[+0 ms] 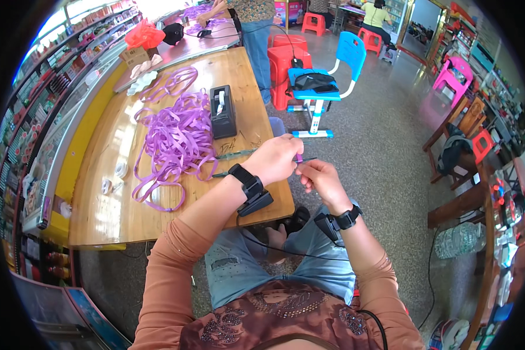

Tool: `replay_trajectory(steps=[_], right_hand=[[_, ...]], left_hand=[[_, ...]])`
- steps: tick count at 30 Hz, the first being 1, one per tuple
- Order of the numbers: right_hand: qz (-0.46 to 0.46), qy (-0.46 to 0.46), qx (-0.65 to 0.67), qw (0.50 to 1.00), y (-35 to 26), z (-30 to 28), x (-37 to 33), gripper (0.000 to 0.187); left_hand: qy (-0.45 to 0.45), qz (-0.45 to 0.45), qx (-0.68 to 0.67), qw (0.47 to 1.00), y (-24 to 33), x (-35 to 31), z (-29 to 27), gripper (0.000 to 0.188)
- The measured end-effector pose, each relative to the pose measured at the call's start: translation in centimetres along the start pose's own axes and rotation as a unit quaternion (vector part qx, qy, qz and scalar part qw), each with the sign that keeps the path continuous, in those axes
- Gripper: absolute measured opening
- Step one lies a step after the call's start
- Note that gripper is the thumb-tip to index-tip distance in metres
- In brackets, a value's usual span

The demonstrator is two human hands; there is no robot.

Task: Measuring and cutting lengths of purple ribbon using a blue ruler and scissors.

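Observation:
Just off the table's right edge, my left hand (279, 156) is closed in a pinch. A short piece of purple ribbon (299, 158) shows at its fingertips. My right hand (322, 179) is close beside it, thumb and finger pinched at the lower end of the same ribbon. A thin dark strip sticks out between the hands; its kind is too small to tell. A dark green strip (239, 154) lies on the table behind my left wrist. A loose heap of purple ribbon (178, 137) spreads over the table, left of my hands.
The wooden table (99, 204) bears a black tape dispenser (223, 114) and small white rolls (121, 169). Beyond its right edge stand a blue chair (350, 55) with a black bag and red stools (288, 64). Shelves line the left; other people are at the back.

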State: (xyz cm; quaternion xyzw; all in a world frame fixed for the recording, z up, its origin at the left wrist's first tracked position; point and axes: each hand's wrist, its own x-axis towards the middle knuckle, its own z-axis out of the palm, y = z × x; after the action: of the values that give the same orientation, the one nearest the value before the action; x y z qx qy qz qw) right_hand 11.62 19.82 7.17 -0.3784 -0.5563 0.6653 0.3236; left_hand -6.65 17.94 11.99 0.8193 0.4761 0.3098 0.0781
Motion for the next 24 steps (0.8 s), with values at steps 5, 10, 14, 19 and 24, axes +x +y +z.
replay_trajectory(steps=[5, 10, 14, 19, 24], right_hand=[[-0.007, 0.007, 0.012, 1.0, -0.5, 0.4, -0.3, 0.016], [-0.007, 0.006, 0.009, 1.0, -0.7, 0.3, 0.0, 0.016], [-0.012, 0.013, 0.02, 1.0, -1.1, 0.1, -0.1, 0.017], [-0.033, 0.032, 0.015, 0.999, -2.6, -0.2, -0.4, 0.017], [-0.073, 0.047, 0.028, 0.996, -3.6, -2.2, 0.1, 0.023]], left_hand=[[-0.009, 0.047, 0.014, 0.999, -0.5, -0.2, 0.0, 0.018], [-0.014, 0.035, 0.01, 0.999, -0.4, 0.0, 0.5, 0.014], [-0.031, 0.019, 0.011, 0.999, -0.1, 0.7, 0.9, 0.011], [-0.017, 0.043, -0.005, 0.999, -0.3, 0.9, 0.9, 0.007], [0.008, 0.042, 0.017, 0.999, 0.1, 0.6, 0.6, 0.008]])
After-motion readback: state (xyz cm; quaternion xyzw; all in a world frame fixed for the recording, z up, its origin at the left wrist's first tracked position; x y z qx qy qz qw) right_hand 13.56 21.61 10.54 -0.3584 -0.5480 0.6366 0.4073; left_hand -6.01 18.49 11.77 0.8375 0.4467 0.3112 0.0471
